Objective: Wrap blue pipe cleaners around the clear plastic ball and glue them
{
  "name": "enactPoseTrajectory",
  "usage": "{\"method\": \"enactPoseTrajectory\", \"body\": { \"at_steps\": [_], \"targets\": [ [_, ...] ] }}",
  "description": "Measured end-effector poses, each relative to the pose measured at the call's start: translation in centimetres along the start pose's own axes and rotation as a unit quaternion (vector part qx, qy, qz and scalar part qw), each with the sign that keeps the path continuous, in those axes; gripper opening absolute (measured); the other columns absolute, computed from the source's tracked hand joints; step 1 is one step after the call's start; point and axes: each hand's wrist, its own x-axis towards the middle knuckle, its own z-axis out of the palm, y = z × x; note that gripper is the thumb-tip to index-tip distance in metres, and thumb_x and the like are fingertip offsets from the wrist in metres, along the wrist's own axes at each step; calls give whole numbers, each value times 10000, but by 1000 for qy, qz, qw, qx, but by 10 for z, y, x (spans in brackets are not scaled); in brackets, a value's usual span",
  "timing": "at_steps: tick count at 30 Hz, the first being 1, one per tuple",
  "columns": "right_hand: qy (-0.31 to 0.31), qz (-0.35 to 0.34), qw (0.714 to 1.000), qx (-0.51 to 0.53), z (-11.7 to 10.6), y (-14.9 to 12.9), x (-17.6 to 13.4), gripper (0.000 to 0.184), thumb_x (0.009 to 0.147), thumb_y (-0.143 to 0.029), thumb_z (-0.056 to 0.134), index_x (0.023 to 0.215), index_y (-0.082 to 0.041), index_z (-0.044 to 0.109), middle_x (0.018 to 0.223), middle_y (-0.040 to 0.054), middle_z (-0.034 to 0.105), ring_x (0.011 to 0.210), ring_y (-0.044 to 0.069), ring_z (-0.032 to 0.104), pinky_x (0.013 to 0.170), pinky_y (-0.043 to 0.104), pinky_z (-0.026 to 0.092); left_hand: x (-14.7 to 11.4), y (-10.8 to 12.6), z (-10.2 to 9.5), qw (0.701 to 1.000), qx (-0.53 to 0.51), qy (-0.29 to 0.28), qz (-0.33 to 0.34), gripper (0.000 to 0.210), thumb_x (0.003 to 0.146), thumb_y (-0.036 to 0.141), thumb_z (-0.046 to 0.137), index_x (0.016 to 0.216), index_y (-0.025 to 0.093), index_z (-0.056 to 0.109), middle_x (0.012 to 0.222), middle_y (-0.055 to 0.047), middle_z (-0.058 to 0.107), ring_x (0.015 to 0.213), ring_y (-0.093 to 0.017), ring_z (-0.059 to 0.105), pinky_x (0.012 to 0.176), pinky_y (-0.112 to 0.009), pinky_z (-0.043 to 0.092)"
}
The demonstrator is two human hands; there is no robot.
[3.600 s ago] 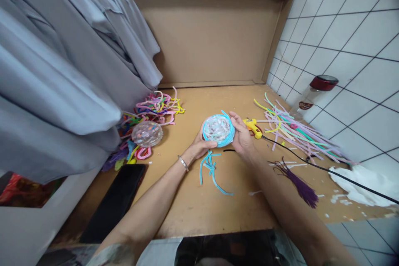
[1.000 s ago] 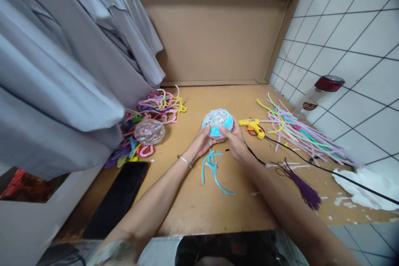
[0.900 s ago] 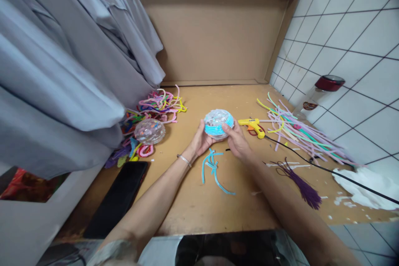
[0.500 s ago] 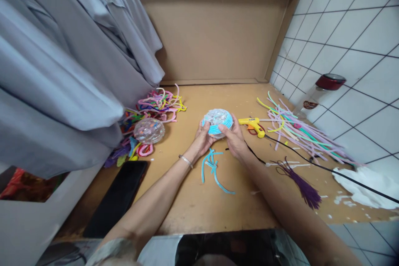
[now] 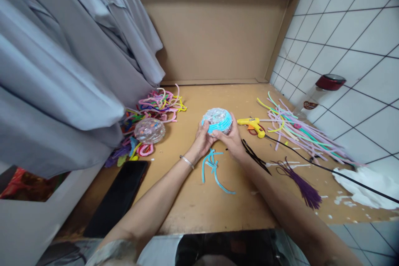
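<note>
Both hands hold a round, clear, bumpy container (image 5: 217,119) with light blue pipe cleaner wound in bands around its side. My left hand (image 5: 202,140) grips its left side, thumb against the blue bands. My right hand (image 5: 232,140) clasps the right side, its thumb at the lower edge; some fingers are hidden behind. Just below the hands, several cut light blue pipe cleaner pieces (image 5: 213,166) lie on the table. A yellow hot glue gun (image 5: 254,125) rests right of my right hand, near black strips (image 5: 255,157) beside the forearm.
Left stand another clear container (image 5: 149,130), a heap of coloured pipe cleaners (image 5: 162,102) and a black phone (image 5: 118,199). Right are lilac pipe cleaners (image 5: 299,133), a lidded jar (image 5: 321,93), a purple thread bundle (image 5: 301,187) and white tissue (image 5: 368,187). A cardboard panel (image 5: 215,37) closes the back.
The container has tilted slightly between my hands. My right thumb has slid down and left from the blue bands to the lower edge, and the right forearm has shifted, showing more black strips.
</note>
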Motion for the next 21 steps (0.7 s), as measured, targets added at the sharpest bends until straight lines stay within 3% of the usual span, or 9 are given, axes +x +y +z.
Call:
{"method": "enactPoseTrajectory", "body": {
  "at_steps": [13,17,21],
  "targets": [
    [-35,17,997,74,4,-12,-1,695,651,-405,866,1274,-286,582,1269,45,692,1210,233,632,1154,434,440,0,6,-1,999,8,-37,8,762,712,555,834,1336,227,545,1286,-114,706,1274,-326,628,1059,-467,528],
    [12,20,998,63,-3,-3,8,563,724,-514,796,1206,-287,614,1253,40,698,1248,229,615,1111,420,477,1,2,-2,1000,10,-20,9,742,700,573,837,1297,228,562,1304,-113,694,1262,-323,633,1035,-472,541],
    [62,42,997,32,-3,4,8,701,715,-572,787,1315,-296,549,1402,50,616,1337,237,556,1152,434,442,-1,-1,1,1000,14,6,5,747,666,585,856,1253,221,571,1297,-114,692,1246,-334,639,1022,-498,542]
  ]
}}
